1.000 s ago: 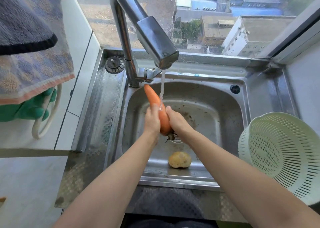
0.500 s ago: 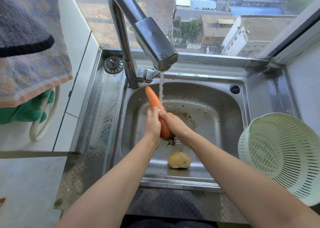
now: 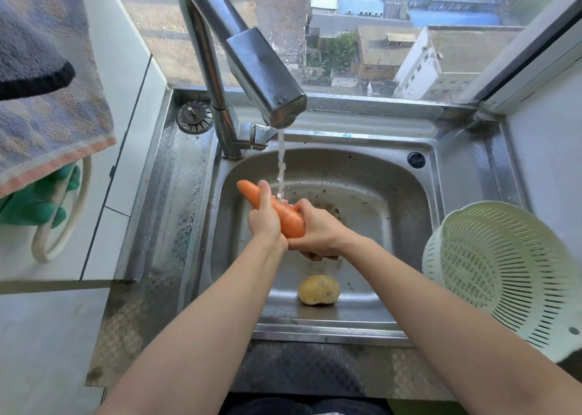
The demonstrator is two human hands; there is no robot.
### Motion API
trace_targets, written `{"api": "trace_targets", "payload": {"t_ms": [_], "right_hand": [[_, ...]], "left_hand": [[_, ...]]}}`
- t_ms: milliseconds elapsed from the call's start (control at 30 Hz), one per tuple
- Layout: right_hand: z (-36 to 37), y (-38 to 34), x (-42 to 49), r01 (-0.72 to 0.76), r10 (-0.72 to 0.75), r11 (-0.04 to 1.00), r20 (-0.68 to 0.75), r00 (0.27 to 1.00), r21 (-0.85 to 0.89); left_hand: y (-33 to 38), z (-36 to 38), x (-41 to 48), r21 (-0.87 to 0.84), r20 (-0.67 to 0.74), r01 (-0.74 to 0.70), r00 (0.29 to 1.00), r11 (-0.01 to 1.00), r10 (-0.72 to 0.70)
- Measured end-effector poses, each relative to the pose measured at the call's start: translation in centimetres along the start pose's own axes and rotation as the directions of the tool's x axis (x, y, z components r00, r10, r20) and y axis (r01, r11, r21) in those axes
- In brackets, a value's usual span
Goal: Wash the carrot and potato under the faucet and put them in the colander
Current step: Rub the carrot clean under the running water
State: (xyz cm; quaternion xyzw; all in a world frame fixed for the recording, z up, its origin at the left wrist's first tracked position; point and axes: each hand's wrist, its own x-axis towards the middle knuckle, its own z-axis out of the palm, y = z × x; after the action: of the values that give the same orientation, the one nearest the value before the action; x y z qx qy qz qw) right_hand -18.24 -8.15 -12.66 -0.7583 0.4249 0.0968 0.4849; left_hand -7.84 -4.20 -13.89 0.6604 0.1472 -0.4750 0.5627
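Centre frame, left hand [image 3: 264,222] and right hand [image 3: 318,231] both grip the long orange carrot [image 3: 277,211] under the steel faucet's [image 3: 252,58] stream; the round yellow potato [image 3: 318,289] lies in the steel sink [image 3: 393,213] below; the pale green plastic colander [image 3: 504,276] sits at right.

Bright daylight through the window [image 3: 378,36], wide-angle bending at edges.

Forearms [image 3: 201,320] bare up to frame edge; left hand [image 3: 264,222], right hand [image 3: 319,233] bare. Dark garment [image 3: 299,407] at lower edge.

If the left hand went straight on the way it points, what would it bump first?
Likely the water stream just ahead of the left hand, then the sink's back wall. Depth is unclear.
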Motion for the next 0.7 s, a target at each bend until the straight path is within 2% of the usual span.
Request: {"api": "trace_targets", "payload": {"t_ms": [67, 133, 200, 233, 300, 333, 367, 433, 500, 633, 700], "right_hand": [[-0.7, 0.4, -0.4, -0.081, 0.034, 0.965, 0.187, 0.982, 0.249], [-0.8, 1.0, -0.8, -0.155, -0.011, 0.85, 0.311, 0.95, 0.503], [-0.1, 0.7, -0.7, -0.139, 0.001, 0.749, 0.209, 0.978, 0.647], [0.2, 0.3, -0.4, -0.14, 0.085, 0.741, 0.115, 0.99, 0.656], [0.9, -0.5, 0.1, -0.157, 0.245, 0.793, -0.073, 0.967, 0.589], [1.1, -0.9, 0.2, -0.167, 0.262, 0.821, -0.101, 0.96, 0.545], [1.1, -1.0, 0.1, -0.138, 0.215, 0.833, -0.085, 0.973, 0.535], [0.8, -1.5, -0.9, -0.091, 0.068, 0.806, 0.061, 0.996, 0.585], [0.8, -1.5, -1.2, -0.116, 0.012, 0.773, 0.169, 0.985, 0.623], [1.3, -1.4, -0.4, -0.132, 0.165, 0.848, -0.02, 0.986, 0.514], [1.5, -0.8, -0.8, -0.095, 0.117, 0.864, -0.013, 0.993, 0.495]], "left_hand": [[0.3, -0.3, 0.3, -0.078, 0.095, 0.062, 0.994, 0.995, -0.055], [0.6, -0.4, 0.2, -0.109, 0.16, 0.08, 0.985, 0.991, -0.061], [0.2, -0.6, -0.1, -0.07, 0.197, 0.016, 0.98, 0.997, -0.002], [-0.3, -0.5, -0.1, -0.037, 0.229, -0.041, 0.972, 0.998, 0.048], [-1.5, -0.6, -0.1, 0.086, 0.285, -0.139, 0.952, 0.987, 0.109], [-1.7, -0.8, -0.2, 0.136, 0.275, -0.167, 0.953, 0.977, 0.124], [-1.6, -0.8, -0.2, 0.151, 0.236, -0.182, 0.961, 0.972, 0.143], [-0.8, -0.7, 0.0, 0.112, 0.116, -0.161, 0.982, 0.981, 0.148], [-0.3, -0.8, 0.0, 0.063, 0.1, -0.127, 0.988, 0.99, 0.12], [-1.1, -1.7, -0.7, 0.172, 0.329, -0.163, 0.939, 0.971, 0.099], [-0.9, -1.7, -0.6, 0.201, 0.279, -0.171, 0.954, 0.965, 0.111]]}}
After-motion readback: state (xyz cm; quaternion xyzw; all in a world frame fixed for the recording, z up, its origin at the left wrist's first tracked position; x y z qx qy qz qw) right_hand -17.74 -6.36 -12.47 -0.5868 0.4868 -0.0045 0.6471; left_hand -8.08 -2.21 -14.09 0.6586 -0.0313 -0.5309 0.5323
